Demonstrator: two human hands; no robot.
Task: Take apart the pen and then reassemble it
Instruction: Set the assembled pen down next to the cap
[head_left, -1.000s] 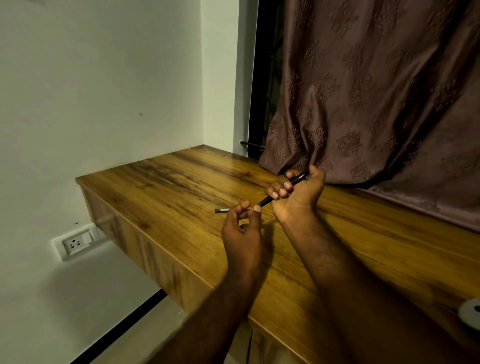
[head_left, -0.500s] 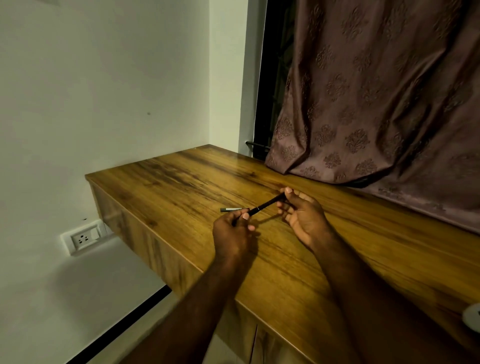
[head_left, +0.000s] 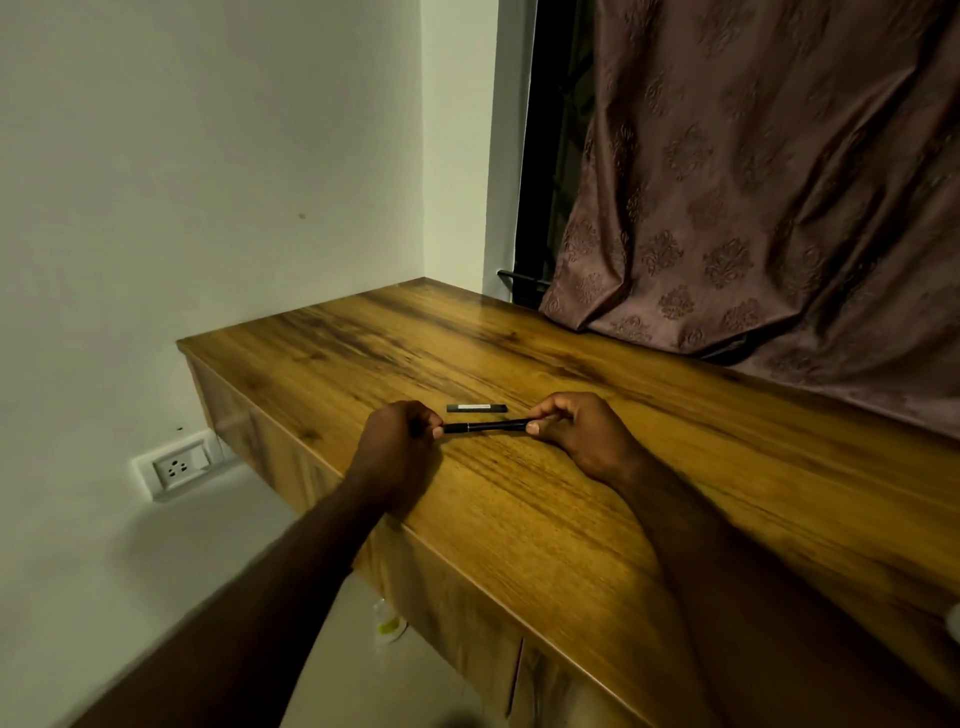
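A slim black pen body (head_left: 485, 426) lies level just above the wooden desk (head_left: 545, 499), held at both ends. My left hand (head_left: 397, 449) pinches its left tip and my right hand (head_left: 582, 428) grips its right end. Just beyond it, a separate short black pen part with a pale label (head_left: 476, 408) lies flat on the desk, touched by neither hand. The ends of the pen body are hidden inside my fingers.
A patterned brown curtain (head_left: 753, 208) hangs down onto the desk's far right side. The desk's left end meets a white wall; a socket (head_left: 179, 467) sits below it. A white object (head_left: 953, 621) peeks in at the right edge.
Both hands came down toward the desk and the pen went from tilted to level. My right hand shifted from a fist around the pen to a grip on its right end.
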